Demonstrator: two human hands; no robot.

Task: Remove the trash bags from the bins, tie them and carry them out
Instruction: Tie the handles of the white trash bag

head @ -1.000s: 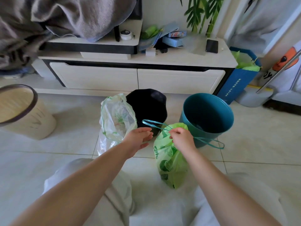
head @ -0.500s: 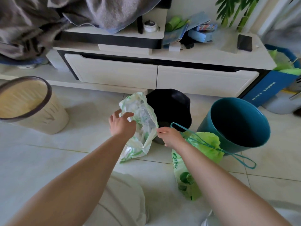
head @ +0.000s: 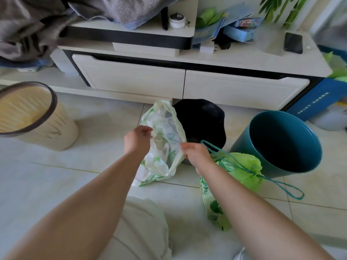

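A pale, see-through trash bag (head: 165, 145) with green print stands open on the floor tiles. My left hand (head: 138, 139) pinches its left rim and my right hand (head: 195, 152) pinches its right rim. A bright green trash bag (head: 238, 166), drawn shut by a teal drawstring (head: 281, 184), lies on the floor under my right forearm. Behind the pale bag stands a black bin (head: 202, 121). A teal bin (head: 281, 143) is at the right and a beige bin (head: 28, 115) with a dark rim at the left.
A low white TV cabinet (head: 187, 85) with two drawers runs across the back, with boxes, a phone (head: 293, 43) and a grey towel (head: 78, 14) on top. A blue box (head: 315, 98) stands at the far right. My knee in light trousers (head: 142, 229) is below.
My right hand left the green bag's drawstring and took the pale bag's right rim. My left hand moved onto the left rim. The view shifted left and closer.
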